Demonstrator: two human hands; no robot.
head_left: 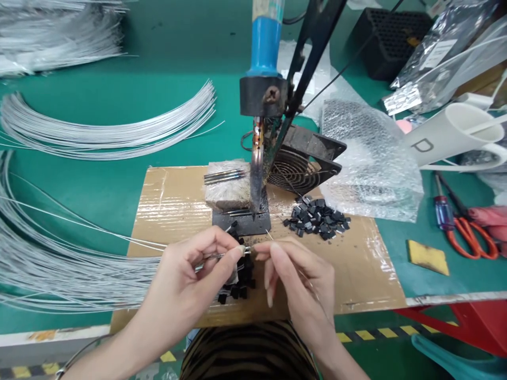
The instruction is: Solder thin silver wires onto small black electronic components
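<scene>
My left hand (190, 277) pinches the end of a thin grey wire (119, 235) that trails off to the left. My right hand (297, 274) pinches a fine wire tip (269, 235) right against the left fingertips, just above a cluster of small black parts (237, 282). Both hands hover over a taped cardboard sheet (174, 211), in front of a mounted soldering iron (258, 174) with a blue handle, its tip pointing down at a dark metal plate (241, 224).
Bundles of grey wires (99, 132) lie at the left and rear. A second pile of black parts (317, 217) sits right of the iron, beside a small fan (301, 163) and bubble wrap (368, 158). Red scissors (471, 235), a screwdriver and a white tube (455, 134) lie at right.
</scene>
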